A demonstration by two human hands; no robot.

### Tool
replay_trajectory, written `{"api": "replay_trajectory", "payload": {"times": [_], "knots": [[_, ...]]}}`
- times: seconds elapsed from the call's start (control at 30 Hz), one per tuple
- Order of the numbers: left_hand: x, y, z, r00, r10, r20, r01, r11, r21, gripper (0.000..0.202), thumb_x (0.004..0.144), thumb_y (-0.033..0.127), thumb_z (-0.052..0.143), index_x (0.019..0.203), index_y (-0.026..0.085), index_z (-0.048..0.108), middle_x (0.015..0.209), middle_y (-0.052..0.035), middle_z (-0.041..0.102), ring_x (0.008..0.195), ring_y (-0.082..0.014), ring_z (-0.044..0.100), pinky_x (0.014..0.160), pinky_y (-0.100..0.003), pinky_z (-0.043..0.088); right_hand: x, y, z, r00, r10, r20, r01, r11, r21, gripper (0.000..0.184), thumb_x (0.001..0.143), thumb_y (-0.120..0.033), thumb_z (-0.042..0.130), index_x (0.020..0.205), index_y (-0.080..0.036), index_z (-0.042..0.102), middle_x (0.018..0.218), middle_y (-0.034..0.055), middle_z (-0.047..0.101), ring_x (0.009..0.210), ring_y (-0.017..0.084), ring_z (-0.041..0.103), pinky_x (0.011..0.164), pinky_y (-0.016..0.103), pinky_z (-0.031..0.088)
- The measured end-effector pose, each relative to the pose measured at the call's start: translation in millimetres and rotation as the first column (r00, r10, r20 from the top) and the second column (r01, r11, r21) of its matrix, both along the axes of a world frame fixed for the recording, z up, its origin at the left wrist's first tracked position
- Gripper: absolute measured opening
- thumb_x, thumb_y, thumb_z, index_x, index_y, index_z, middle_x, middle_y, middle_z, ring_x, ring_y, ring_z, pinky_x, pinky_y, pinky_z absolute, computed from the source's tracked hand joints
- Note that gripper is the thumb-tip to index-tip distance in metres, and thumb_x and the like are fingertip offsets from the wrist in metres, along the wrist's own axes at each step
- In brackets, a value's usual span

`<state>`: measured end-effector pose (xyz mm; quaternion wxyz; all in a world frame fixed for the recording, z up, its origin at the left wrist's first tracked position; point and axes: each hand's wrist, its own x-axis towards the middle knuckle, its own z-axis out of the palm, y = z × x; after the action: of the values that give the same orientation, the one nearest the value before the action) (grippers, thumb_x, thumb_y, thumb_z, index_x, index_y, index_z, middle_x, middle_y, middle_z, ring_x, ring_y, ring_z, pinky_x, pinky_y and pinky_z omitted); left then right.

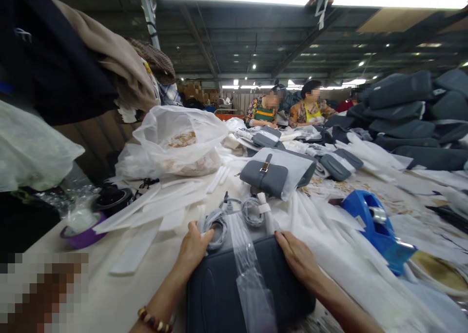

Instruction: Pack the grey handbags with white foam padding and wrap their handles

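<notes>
A dark blue-grey handbag lies in front of me. A clear plastic strip runs down its middle. At its far edge sit a wrapped grey coiled strap on the left and a second coiled strap on the right, next to a white foam-wrapped piece. My left hand is closed around the left coil, at the bag's far left corner. My right hand grips the bag's far right edge, with its other fingers partly hidden.
A buckled grey bag in white wrap lies beyond. A blue tape dispenser stands right, beside white foam sheets. Left are foam strips, a purple tape roll and a plastic sack. Two co-workers are across the table.
</notes>
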<state>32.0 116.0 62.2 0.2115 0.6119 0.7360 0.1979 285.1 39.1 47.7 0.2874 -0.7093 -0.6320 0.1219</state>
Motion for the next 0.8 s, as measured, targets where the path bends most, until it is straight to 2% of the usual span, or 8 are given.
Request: {"api": "replay_trajectory", "payload": {"times": [0.1, 0.2, 0.3, 0.37, 0.43, 0.53, 0.63, 0.8], "knots": [[-6.7, 4.4, 12.5, 0.994, 0.006, -0.11, -0.005, 1.0, 0.009, 0.047, 0.079, 0.031, 0.056, 0.117, 0.005, 0.046, 0.102, -0.0212, 0.066, 0.097, -0.0326, 0.063, 0.079, -0.038, 0.048, -13.3, -18.1, -7.7, 0.995, 0.063, -0.075, -0.068, 0.996, -0.06, 0.031, 0.089, -0.032, 0.036, 0.071, -0.023, 0.06, 0.074, 0.0069, 0.067, 0.067, 0.021, 0.063, 0.063, 0.029, 0.045], [-3.3, -4.7, 29.0, 0.971, 0.03, -0.235, 0.008, 0.987, 0.158, 0.051, 0.081, 0.027, 0.051, 0.126, 0.005, 0.04, 0.122, -0.0254, 0.054, 0.116, -0.0379, 0.049, 0.093, -0.05, 0.038, -18.4, -20.4, -2.8, 0.984, 0.08, -0.161, -0.093, 0.993, -0.073, 0.041, 0.091, -0.041, 0.036, 0.059, -0.022, 0.054, 0.056, 0.0029, 0.059, 0.053, 0.019, 0.058, 0.055, 0.029, 0.041], [23.9, -21.6, 38.3, 0.957, -0.136, -0.256, 0.211, 0.931, 0.296, 0.035, 0.084, 0.022, 0.042, 0.118, 0.013, 0.049, 0.117, -0.0168, 0.058, 0.114, -0.0298, 0.05, 0.099, -0.044, 0.036, -12.9, -0.2, 7.4, 0.973, 0.025, -0.229, -0.028, 1.0, -0.009, 0.038, 0.093, -0.044, 0.033, 0.08, -0.019, 0.059, 0.071, 0.0047, 0.063, 0.065, 0.019, 0.06, 0.063, 0.029, 0.044], [52.6, -30.8, 37.1, 0.926, -0.293, -0.239, 0.355, 0.893, 0.276, 0.027, 0.085, 0.024, 0.044, 0.108, 0.016, 0.056, 0.104, -0.0112, 0.064, 0.103, -0.0244, 0.056, 0.094, -0.036, 0.042, -11.1, 22.0, 14.4, 0.965, 0.004, -0.261, 0.005, 0.999, 0.033, 0.036, 0.093, -0.042, 0.037, 0.105, -0.016, 0.057, 0.092, 0.008, 0.065, 0.076, 0.019, 0.061, 0.071, 0.029, 0.046], [82.3, -35.8, 32.5, 0.897, -0.372, -0.238, 0.421, 0.883, 0.207, 0.023, 0.085, 0.027, 0.048, 0.103, 0.017, 0.059, 0.1, -0.0085, 0.066, 0.098, -0.0228, 0.059, 0.089, -0.032, 0.044, -13.6, 43.6, 20.1, 0.962, 0.023, -0.27, -0.006, 0.998, 0.064, 0.036, 0.091, -0.038, 0.044, 0.117, -0.015, 0.053, 0.107, 0.0099, 0.062, 0.086, 0.019, 0.061, 0.078, 0.029, 0.046], [115.3, -36.8, 28.0, 0.889, -0.368, -0.273, 0.411, 0.903, 0.121, 0.026, 0.085, 0.027, 0.049, 0.101, 0.01, 0.062, 0.101, -0.0147, 0.066, 0.101, -0.0301, 0.057, 0.088, -0.04, 0.043, -21.4, 62.9, 24.9, 0.965, 0.082, -0.249, -0.062, 0.994, 0.089, 0.024, 0.084, -0.031, 0.057, 0.104, -0.017, 0.061, 0.102, 0.0072, 0.064, 0.093, 0.019, 0.06, 0.083, 0.029, 0.043], [130.0, -34.0, 30.8, 0.9, -0.313, -0.302, 0.344, 0.937, 0.056, 0.03, 0.085, 0.027, 0.048, 0.102, 0.005, 0.062, 0.103, -0.0209, 0.065, 0.104, -0.0367, 0.057, 0.086, -0.047, 0.041, -26.5, 64.2, 26.2, 0.97, 0.094, -0.225, -0.072, 0.992, 0.104, 0.014, 0.079, -0.027, 0.063, 0.09, -0.017, 0.063, 0.091, 0.0048, 0.064, 0.086, 0.018, 0.058, 0.081, 0.027, 0.041], [136.5, -31.3, 34.8, 0.934, -0.246, -0.259, 0.242, 0.969, -0.05, 0.029, 0.089, 0.032, 0.04, 0.096, 0.013, 0.061, 0.098, -0.0169, 0.07, 0.099, -0.0306, 0.063, 0.084, -0.043, 0.042, -21.9, 58.0, 27.9, 0.969, 0.121, -0.215, -0.107, 0.991, 0.074, 0.001, 0.078, -0.017, 0.058, 0.078, -0.017, 0.058, 0.074, -0.0014, 0.058, 0.074, 0.015, 0.054, 0.067, 0.022, 0.038]]}}
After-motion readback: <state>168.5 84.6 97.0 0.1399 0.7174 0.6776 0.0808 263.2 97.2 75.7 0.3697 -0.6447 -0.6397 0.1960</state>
